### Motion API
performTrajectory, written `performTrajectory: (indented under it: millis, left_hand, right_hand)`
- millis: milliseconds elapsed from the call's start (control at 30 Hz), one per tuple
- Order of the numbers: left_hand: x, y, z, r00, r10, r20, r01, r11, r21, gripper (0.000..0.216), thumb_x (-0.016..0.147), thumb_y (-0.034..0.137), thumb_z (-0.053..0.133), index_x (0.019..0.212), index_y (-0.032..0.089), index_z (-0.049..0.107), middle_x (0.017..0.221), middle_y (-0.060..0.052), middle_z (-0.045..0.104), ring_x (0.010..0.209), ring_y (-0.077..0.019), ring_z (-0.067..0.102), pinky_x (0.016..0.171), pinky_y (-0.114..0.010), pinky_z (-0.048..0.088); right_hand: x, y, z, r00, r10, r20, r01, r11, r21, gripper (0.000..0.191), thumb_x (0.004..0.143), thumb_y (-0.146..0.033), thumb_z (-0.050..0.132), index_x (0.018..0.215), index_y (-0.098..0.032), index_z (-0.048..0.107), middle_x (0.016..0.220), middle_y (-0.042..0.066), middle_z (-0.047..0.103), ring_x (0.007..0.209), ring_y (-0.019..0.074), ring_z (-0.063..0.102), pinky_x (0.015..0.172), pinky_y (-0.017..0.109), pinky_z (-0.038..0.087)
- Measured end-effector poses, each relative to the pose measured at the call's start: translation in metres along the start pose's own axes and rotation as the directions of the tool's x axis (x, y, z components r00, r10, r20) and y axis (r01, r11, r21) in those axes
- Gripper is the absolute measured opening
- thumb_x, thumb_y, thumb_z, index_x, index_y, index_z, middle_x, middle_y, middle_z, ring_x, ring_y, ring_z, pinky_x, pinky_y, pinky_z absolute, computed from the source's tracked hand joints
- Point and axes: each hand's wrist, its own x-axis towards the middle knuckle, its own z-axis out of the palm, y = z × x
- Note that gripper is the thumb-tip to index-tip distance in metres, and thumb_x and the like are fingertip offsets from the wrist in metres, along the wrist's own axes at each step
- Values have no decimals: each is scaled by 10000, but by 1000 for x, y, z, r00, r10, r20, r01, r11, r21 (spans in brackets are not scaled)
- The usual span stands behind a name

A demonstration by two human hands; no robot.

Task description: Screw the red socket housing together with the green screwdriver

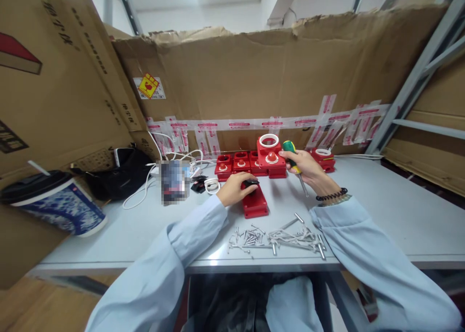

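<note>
My left hand (235, 190) is closed on a small black part (250, 182) at the far end of a red rectangular box (255, 207) lying on the table. In my right hand (307, 166) is a screwdriver (289, 150) with a green and yellow handle, its metal shaft pointing down towards the tabletop. Just left of that hand stands a stack of red housings (272, 169) with a white ring (269, 140) on top; I cannot tell whether my fingers touch it. Nearer to me lie a heap of small screws (250, 236) and several metal T-shaped rods with white cords (294, 237).
More red housings (241, 162) line the back, with another red unit (322, 161) to the right. At left are white cables (145, 189), a black bag (125, 177), a blurred item (174, 181) and a large lidded cup (60, 203). Cardboard (232, 80) walls the table's rear.
</note>
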Motion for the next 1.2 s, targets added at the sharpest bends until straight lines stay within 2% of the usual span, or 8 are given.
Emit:
performTrajectory:
  millis: [133, 233, 400, 567, 767, 933, 1033, 1200]
  left_hand:
    - [1, 3, -5, 996, -15, -85, 12, 999, -45, 208, 843, 296, 590, 980, 167, 679, 1023, -87, 707, 967, -205, 651, 908, -343, 484]
    - [-3, -1, -23, 983, -73, -167, 64, 996, -60, 250, 828, 346, 600, 978, 167, 690, 1039, -87, 708, 969, -211, 653, 882, -335, 496]
    - [-23, -36, -64, 961, -183, -209, 206, 974, 93, 289, 812, 388, 580, 955, 169, 703, 1001, -79, 723, 953, -226, 658, 878, -343, 485]
    - [-40, -63, -90, 952, -302, -39, 302, 920, 250, 330, 784, 417, 550, 895, 155, 717, 925, -79, 735, 862, -229, 668, 790, -324, 496]
    - [-53, -57, -114, 903, -362, 231, 292, 912, 290, 366, 758, 465, 570, 930, 182, 726, 906, -52, 739, 811, -199, 663, 743, -274, 484]
    - [-56, -54, -115, 874, -384, 298, 297, 908, 296, 370, 746, 463, 590, 935, 178, 730, 914, -61, 739, 813, -198, 664, 731, -266, 485]
    - [-54, -53, -116, 904, -338, 262, 272, 927, 257, 355, 754, 462, 591, 935, 189, 727, 948, -57, 736, 875, -210, 665, 782, -282, 489]
    - [-52, -70, -117, 956, -294, -18, 285, 910, 302, 330, 756, 410, 579, 924, 164, 719, 999, -89, 724, 953, -245, 655, 872, -335, 478]
  right_hand:
    - [1, 1, 0, 1000, -1, -2, 1, 1000, -11, 311, 587, -260, 805, 619, -146, 517, 475, -41, 481, 386, 28, 419, 278, 123, 252]
    - [1, 1, -2, 1000, -4, -10, 4, 1000, -13, 323, 586, -269, 807, 610, -151, 507, 462, -45, 477, 374, 27, 409, 273, 125, 243]
    - [3, 4, -2, 1000, -12, -11, 12, 1000, -19, 324, 580, -275, 809, 616, -145, 514, 469, -44, 484, 380, 29, 419, 275, 126, 248]
    - [3, 6, -1, 1000, -18, -15, 18, 999, -33, 306, 582, -275, 808, 649, -135, 544, 473, -42, 490, 382, 34, 419, 272, 132, 254]
    - [1, 4, 2, 1000, -16, -15, 16, 999, -30, 331, 563, -277, 820, 623, -138, 526, 485, -43, 488, 392, 29, 420, 271, 125, 246]
    - [0, 4, 3, 1000, -10, -4, 10, 1000, -22, 349, 554, -283, 827, 608, -145, 511, 473, -51, 469, 389, 29, 414, 270, 127, 249]
    - [0, 3, 3, 1000, -11, 0, 11, 1000, -25, 350, 556, -282, 828, 608, -146, 508, 474, -47, 474, 389, 28, 414, 273, 126, 251]
    - [0, 4, 3, 1000, -10, 5, 10, 1000, -30, 355, 558, -279, 825, 603, -150, 497, 476, -47, 473, 388, 29, 410, 276, 129, 243]
